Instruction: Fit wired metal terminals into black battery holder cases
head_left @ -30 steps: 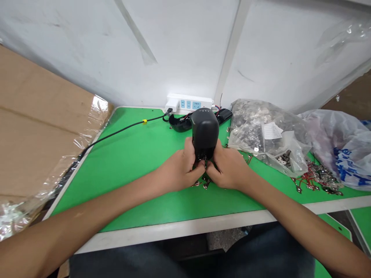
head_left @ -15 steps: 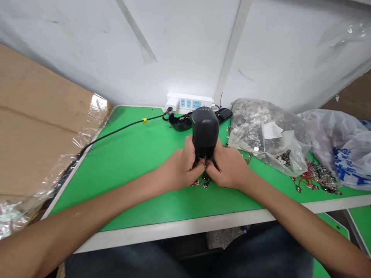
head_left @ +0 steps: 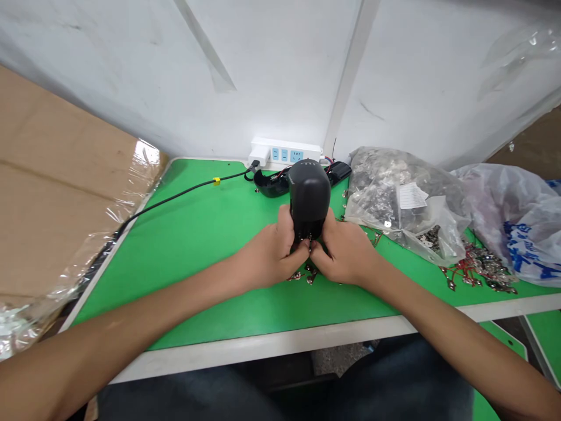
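Between my two hands a rounded black plastic housing (head_left: pixel 310 190) is held upright over the green tabletop (head_left: pixel 210 228). My left hand (head_left: pixel 280 251) grips its left side, and my right hand (head_left: pixel 342 251) grips its right side. Both thumbs meet at the housing's open lower end, where small metal parts show; what exactly they press is too small to tell. The other fingers are mostly hidden behind the housing. Small metal contact pieces (head_left: pixel 310 272) with wires lie on the table just below my thumbs.
Behind the housing lie another black shell (head_left: pixel 270 185) with wires and a white power strip (head_left: pixel 287 151) with a black cable (head_left: pixel 188 188). On the right are a clear bag of metal parts (head_left: pixel 394 193), a pile of wired contacts (head_left: pixel 482 266) and a white plastic bag (head_left: pixel 521 216). Cardboard (head_left: pixel 65 193) stands left.
Almost nothing differs. The whole view has shifted very slightly, while both hands keep the same hold on the black housing with the thumbs together at its lower end.
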`<state>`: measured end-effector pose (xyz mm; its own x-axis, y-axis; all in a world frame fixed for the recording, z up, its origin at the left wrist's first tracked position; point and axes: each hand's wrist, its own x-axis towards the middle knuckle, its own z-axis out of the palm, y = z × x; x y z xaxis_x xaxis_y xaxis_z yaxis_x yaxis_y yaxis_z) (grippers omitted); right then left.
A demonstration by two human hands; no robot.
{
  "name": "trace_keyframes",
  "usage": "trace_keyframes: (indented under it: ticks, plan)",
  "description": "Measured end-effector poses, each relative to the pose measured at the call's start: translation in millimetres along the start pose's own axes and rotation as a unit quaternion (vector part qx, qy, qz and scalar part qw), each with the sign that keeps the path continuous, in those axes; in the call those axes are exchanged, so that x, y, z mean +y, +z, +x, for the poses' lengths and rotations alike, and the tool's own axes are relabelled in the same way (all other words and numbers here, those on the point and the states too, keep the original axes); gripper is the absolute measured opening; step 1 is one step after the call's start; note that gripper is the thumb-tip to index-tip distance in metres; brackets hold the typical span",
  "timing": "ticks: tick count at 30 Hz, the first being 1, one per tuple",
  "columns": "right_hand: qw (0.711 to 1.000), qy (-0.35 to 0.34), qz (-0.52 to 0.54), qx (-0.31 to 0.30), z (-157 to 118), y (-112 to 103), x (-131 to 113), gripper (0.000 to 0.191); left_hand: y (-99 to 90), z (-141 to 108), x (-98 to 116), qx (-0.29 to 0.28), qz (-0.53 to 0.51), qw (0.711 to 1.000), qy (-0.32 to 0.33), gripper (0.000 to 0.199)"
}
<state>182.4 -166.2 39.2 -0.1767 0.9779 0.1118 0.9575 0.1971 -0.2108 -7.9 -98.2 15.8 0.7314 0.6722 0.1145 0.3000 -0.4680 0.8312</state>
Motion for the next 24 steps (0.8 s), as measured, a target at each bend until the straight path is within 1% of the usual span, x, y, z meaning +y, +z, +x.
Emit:
trace_keyframes:
  ticks: [6, 15, 24]
  plan:
    - [1.0, 0.004, 0.005, -0.008, 0.2, -0.7, -0.1, 0.04, 0.4, -0.3, -0.1, 0.002, -0.009, 1.0, 0.011, 0.04]
    - [1.0, 0.01, -0.003, -0.006, 0.1, -1.5, -1.6, 0.042, 0.5, 0.3, 0.8, 0.002, 0.004, 1.0, 0.001, 0.039]
    - [0.999, 0.017, -0.019, -0.033, 0.5, -5.9, -4.2, 0.041, 0.1, 0.3, 2.8, 0.004, -0.005, 1.0, -0.005, 0.038]
